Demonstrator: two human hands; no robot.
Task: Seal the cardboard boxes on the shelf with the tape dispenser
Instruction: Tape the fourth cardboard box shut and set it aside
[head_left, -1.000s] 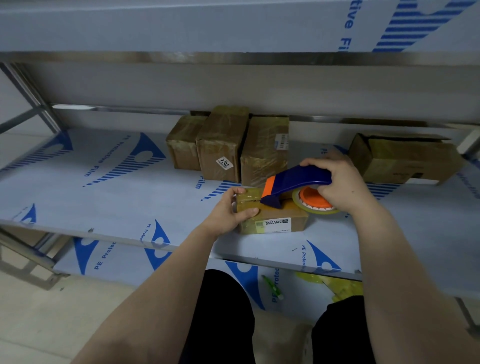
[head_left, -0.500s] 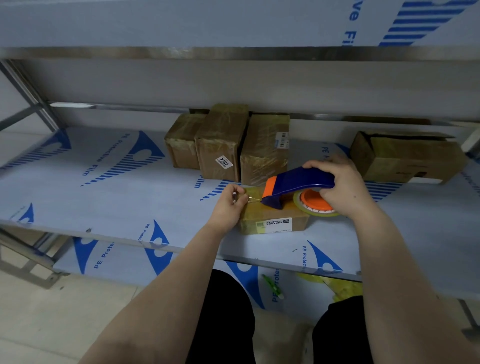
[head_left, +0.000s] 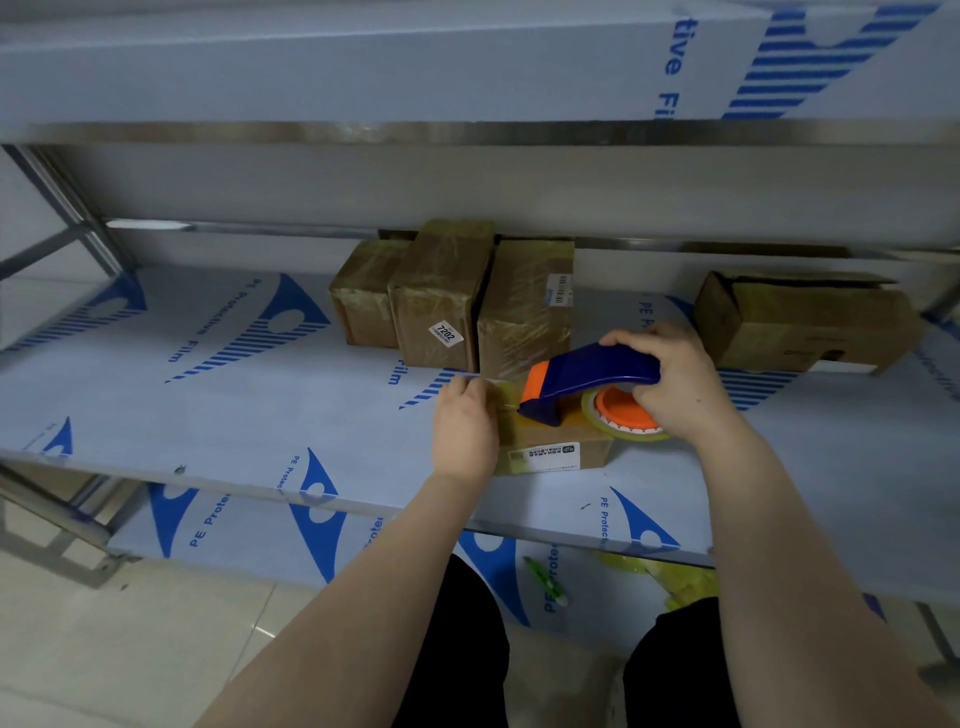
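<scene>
Metal-framed shelf (head_left: 130, 415) covered in pale protective film (head_left: 831, 467) with blue print, another tier (head_left: 415, 67) right above. Glossy light floor tiles (head_left: 156, 649) underneath, lighting's kinda dim.

Shelf (head_left: 208, 405) holds three rear boxes (head_left: 441, 306); front box (head_left: 550, 452); right box (head_left: 800, 327).

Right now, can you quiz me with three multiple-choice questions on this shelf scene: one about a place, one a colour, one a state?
1. The tape dispenser rests: A on the floor; B on the small front box; C on the top shelf.
2. Its handle is: A green; B blue; C white.
3. The right hand: A hangs idle; B lies flat; C grips the dispenser.
Answers: B, its nose sits on that box; B, blue with an orange tip; C, fingers curl round the handle.
</scene>
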